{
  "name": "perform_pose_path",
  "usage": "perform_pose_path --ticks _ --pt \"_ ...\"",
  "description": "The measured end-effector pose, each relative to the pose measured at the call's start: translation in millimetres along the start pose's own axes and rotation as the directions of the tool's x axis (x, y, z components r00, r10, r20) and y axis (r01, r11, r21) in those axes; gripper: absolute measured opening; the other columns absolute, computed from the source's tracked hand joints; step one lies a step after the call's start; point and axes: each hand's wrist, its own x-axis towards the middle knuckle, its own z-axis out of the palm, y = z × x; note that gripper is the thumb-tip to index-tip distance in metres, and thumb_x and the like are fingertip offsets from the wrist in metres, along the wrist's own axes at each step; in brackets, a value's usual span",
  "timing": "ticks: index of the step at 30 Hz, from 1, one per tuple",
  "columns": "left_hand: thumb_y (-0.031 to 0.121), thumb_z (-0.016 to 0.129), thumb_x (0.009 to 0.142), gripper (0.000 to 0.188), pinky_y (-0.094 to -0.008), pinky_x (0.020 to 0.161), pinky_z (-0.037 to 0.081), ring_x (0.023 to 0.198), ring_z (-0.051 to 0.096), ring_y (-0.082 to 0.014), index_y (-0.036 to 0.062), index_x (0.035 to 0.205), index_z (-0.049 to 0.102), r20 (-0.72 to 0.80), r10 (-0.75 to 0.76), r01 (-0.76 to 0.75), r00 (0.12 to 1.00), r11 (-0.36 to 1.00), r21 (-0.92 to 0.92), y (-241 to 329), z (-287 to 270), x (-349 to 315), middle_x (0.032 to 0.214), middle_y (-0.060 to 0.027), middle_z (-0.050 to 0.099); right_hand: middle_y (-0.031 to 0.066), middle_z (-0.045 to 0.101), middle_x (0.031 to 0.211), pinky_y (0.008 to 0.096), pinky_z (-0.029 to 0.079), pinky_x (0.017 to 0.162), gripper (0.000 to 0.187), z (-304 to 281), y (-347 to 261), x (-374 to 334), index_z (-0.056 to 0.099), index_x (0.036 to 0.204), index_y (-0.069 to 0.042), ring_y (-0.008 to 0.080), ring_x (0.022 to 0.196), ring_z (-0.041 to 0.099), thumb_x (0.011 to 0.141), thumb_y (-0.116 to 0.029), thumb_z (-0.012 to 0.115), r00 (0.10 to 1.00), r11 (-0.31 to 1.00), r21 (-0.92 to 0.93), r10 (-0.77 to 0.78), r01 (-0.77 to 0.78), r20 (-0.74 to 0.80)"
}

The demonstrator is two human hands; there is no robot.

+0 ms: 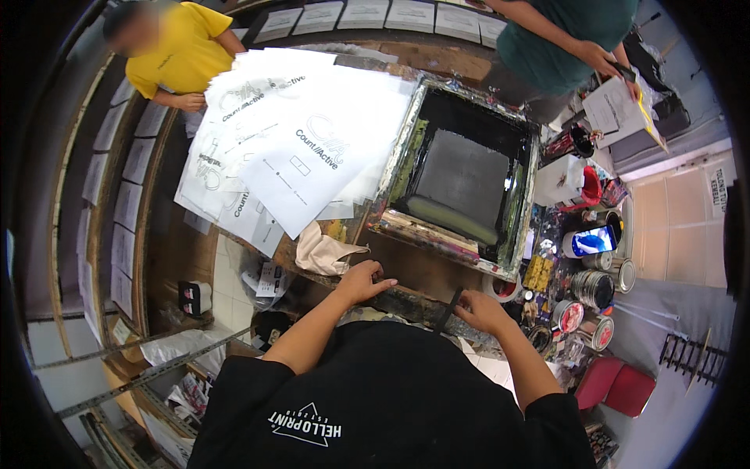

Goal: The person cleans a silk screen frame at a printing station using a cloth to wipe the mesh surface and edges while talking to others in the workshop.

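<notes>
My left hand [365, 283] rests near the table's front edge, fingers apart and holding nothing, just right of a crumpled beige cloth [322, 250]. To its right, my right hand [479, 311] pinches a thin dark strip [448, 309] at the same edge; its exact kind cannot be made out. Beyond both hands lies a screen-printing frame [528, 195] with a dark mesh and paint-stained rims. A paint-smeared wooden bar [426, 236] runs along its near side. Left of the frame spreads a pile of white printed sheets [312, 148].
Paint cans [591, 289], tape rolls and a lit phone [594, 241] crowd the table's right side. A person in yellow [173, 59] stands far left; another in green [570, 47], far right, holds a board [617, 109]. Racks of sheets [133, 195] line the left. A red chair [616, 387] stands lower right.
</notes>
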Motion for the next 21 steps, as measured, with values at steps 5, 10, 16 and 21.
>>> perform_pose_path --ticks 5,10,16,21 --pt "0.063 0.072 0.087 0.064 -0.0446 0.076 0.053 0.086 0.066 -0.0346 -0.0005 0.095 0.071 -0.006 0.014 -0.014 1.0 1.0 -0.02 -4 4 -3 0.093 -0.0181 0.065 0.0254 0.067 0.097 0.0527 0.05 0.084 0.044 -43 -38 -36 0.06 0.095 0.001 0.0447 0.097 0.065 0.099 -0.043 0.061 0.997 0.999 -0.031 0.04 -0.042 -0.061" --pt "0.065 0.074 0.085 0.068 -0.0411 0.076 0.055 0.084 0.069 -0.0316 -0.0017 0.098 0.075 0.055 -0.059 0.065 0.997 0.992 -0.112 -16 6 6 0.091 -0.0184 0.069 0.0276 0.062 0.088 0.0543 0.045 0.076 0.039 -78 -56 -38 0.056 0.096 0.0 0.0495 0.089 0.061 0.105 -0.037 0.05 0.933 0.976 0.185 0.174 -0.12 -0.316" --pt "0.071 0.068 0.085 0.071 -0.0415 0.073 0.056 0.078 0.072 -0.0323 0.0016 0.088 0.079 0.161 -0.153 0.163 0.975 0.985 -0.053 -2 -18 26 0.078 -0.0166 0.073 0.0284 0.061 0.087 0.0572 0.044 0.075 0.038 -149 -33 23 0.054 0.096 -0.001 0.0526 0.088 0.059 0.108 -0.035 0.042 0.713 0.989 0.121 0.141 -0.079 -0.687" --pt "0.073 0.064 0.087 0.073 -0.043 0.071 0.055 0.076 0.072 -0.0347 0.0015 0.085 0.079 0.155 -0.174 0.181 0.972 0.983 -0.031 -25 -10 33 0.077 -0.0186 0.073 0.0305 0.064 0.092 0.0606 0.044 0.078 0.043 -225 10 122 0.058 0.101 -0.001 0.0543 0.089 0.06 0.11 -0.038 0.037 0.574 0.991 -0.032 0.048 -0.13 -0.817"
